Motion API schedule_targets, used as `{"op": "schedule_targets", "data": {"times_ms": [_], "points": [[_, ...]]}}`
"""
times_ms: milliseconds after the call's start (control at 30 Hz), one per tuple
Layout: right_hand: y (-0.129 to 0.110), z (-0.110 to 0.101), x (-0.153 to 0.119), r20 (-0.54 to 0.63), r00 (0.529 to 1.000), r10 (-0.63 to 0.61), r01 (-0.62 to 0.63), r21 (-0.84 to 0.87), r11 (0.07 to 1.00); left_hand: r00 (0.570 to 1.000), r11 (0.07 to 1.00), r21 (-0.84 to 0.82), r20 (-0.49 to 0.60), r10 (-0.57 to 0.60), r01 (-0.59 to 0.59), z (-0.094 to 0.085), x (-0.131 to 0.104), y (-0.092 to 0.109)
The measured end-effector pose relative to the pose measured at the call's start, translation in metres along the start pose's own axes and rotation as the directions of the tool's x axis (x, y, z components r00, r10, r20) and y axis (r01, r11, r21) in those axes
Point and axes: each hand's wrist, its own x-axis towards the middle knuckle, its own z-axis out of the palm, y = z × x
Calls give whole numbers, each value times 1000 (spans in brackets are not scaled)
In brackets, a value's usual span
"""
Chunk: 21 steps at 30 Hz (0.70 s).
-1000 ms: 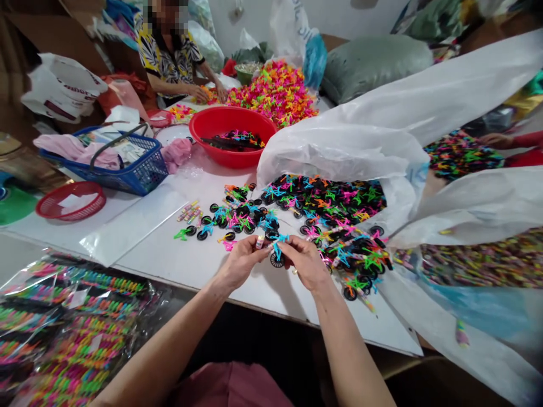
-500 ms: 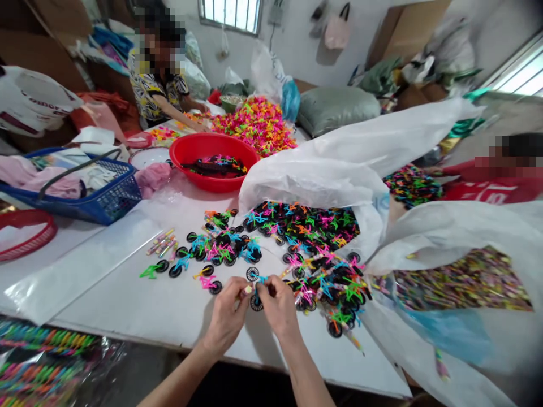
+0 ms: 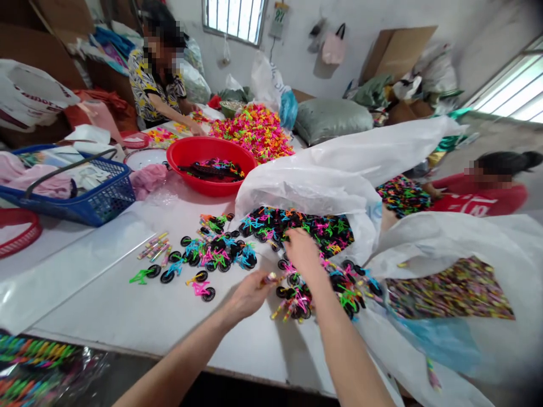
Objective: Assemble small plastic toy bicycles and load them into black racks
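Observation:
My left hand (image 3: pixel 251 293) is closed, its fingers pinched around a patterned pencil (image 3: pixel 271 278) whose pale end points at the camera. My right hand (image 3: pixel 302 251) reaches over the mouth of a white sack (image 3: pixel 292 183). Its fingers bend down at the edge of a heap of toy bicycles (image 3: pixel 328 229) with black wheels and bright frames; the fingertips are partly hidden, so any grip is unclear. More toy bicycles (image 3: pixel 216 251) lie loose to the left. Under my right forearm, another pile of toy bicycles (image 3: pixel 350 294) is mixed with patterned pencils (image 3: pixel 288 308).
Several pencils (image 3: pixel 155 247) lie left on the white table (image 3: pixel 169 322). Behind are a red basin (image 3: pixel 212 189) and blue basket (image 3: pixel 102 198). A second sack (image 3: pixel 445 237) holds many pencils. One person (image 3: pixel 156 85) works by a colourful heap (image 3: pixel 254 133); another (image 3: pixel 479 192) sits right.
My right hand has left my left hand and moved up and right to the sack's bicycles. The blue-framed bicycle between my hands no longer shows there. My left hand has shifted slightly right.

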Motion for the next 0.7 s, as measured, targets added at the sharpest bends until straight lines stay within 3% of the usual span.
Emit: {"op": "schedule_targets", "data": {"times_ms": [100, 167, 233, 300, 433, 567, 700], "points": [[-45, 43, 36, 121, 990, 75, -74, -9, 997, 983, 999, -33, -182, -39, 33, -16, 19, -4], [-48, 55, 41, 134, 986, 97, -97, -8, 995, 962, 996, -68, -264, -75, 59, -33, 26, -4], [-37, 54, 33, 128, 986, 107, -107, -5, 994, 954, 992, -106, -281, -101, 74, -46, 29, -3], [-24, 45, 17, 85, 992, 90, -93, 38, 995, 951, 978, -199, -282, -124, 69, -47, 29, -2], [-24, 25, -17, -47, 993, -106, 115, 258, 959, 943, 908, -419, -311, -116, -26, -25, 32, -1], [-44, 20, -36, -108, 968, -225, 248, 538, 806, 968, 864, -503, -231, -98, -32, -11, 29, 9], [-50, 24, -45, -51, 976, -213, 175, 766, 619, 989, 814, -582, -115, -90, 6, -20, 13, 26]]}}
